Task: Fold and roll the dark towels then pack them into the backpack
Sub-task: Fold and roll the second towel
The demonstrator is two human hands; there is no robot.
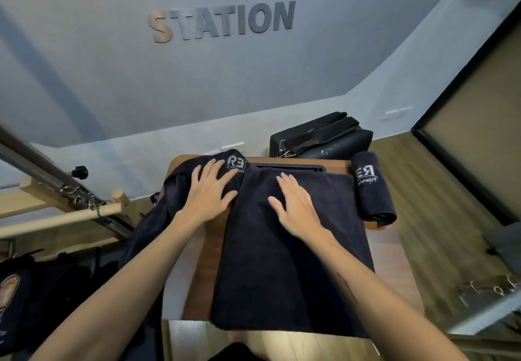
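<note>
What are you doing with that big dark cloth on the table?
A person is folding a dark towel on a wooden table. The left hand presses flat on the part near the logo, which spills off the table's left side. The right hand lies flat on the smooth middle. One rolled towel already sits at the right edge. A black bag waits behind the table.

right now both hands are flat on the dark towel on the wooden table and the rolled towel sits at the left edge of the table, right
Not quite. The rolled towel sits at the table's right edge, not the left, as the head view shows. The rest holds: the left hand and right hand lie flat on the dark towel.
</note>
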